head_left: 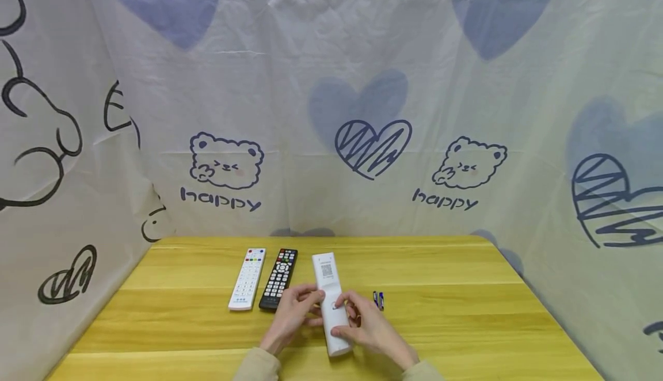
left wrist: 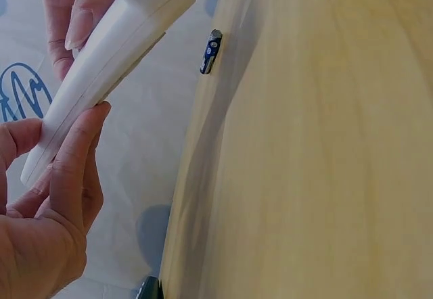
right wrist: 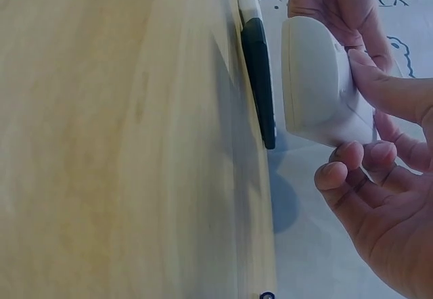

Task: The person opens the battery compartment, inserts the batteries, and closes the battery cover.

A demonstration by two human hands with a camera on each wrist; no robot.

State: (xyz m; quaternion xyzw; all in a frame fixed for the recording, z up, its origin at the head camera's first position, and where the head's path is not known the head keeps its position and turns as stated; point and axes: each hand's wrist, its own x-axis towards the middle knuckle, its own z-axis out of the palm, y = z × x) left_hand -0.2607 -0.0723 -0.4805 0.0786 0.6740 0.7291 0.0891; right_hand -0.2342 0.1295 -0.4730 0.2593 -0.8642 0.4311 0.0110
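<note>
Above the table, a white remote control [head_left: 327, 312] is held with its back face up, showing a printed QR code label and, lower down, a small mark on the battery cover. My left hand [head_left: 296, 313] grips its left edge between thumb and fingers; the left wrist view has that hand [left wrist: 57, 184] round the narrower end. On the other side, my right hand [head_left: 370, 324] holds the lower part, thumb and index finger on the back. In the right wrist view the thumb of my right hand [right wrist: 392, 191] presses the back, other fingers curled by the edge.
Two small blue batteries [head_left: 378, 300] lie right of the held remote. To the left, a black remote [head_left: 278, 280] and a second white remote [head_left: 247, 279] lie button side up on the wooden table [head_left: 440, 289]. A printed cloth [head_left: 311, 197] hangs behind.
</note>
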